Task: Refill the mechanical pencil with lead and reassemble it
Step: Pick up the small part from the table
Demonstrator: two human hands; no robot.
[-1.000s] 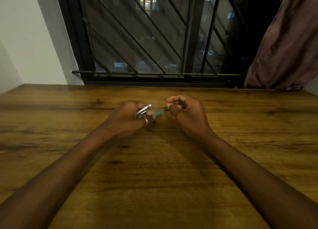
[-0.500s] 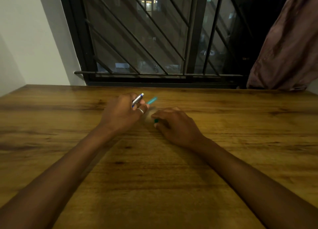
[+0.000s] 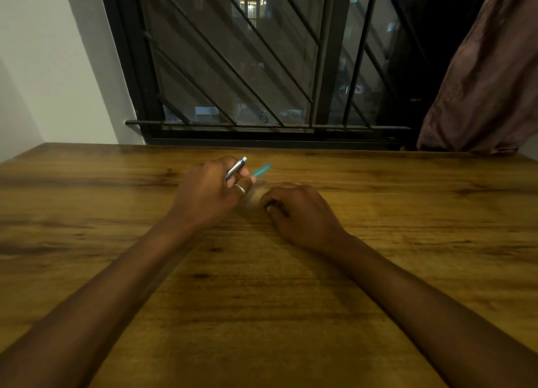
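My left hand point(image 3: 214, 191) is closed around two things at once: a silver and blue mechanical pencil point(image 3: 236, 167) that sticks up past the index finger, and a teal lead tube point(image 3: 261, 169) that pokes out to the right between the fingertips. A ring sits on one finger. My right hand point(image 3: 300, 210) lies palm down on the wooden table point(image 3: 262, 285), fingers curled. A small dark piece point(image 3: 269, 206) shows under its fingertips; what it is cannot be told.
A barred window point(image 3: 247, 67) runs along the far edge of the table. A brown curtain point(image 3: 489, 76) hangs at the back right. A white wall stands at the back left.
My right hand has left the teal tube and dropped onto the table. My left hand has risen a little and moved away from me, still holding the pencil and the tube.
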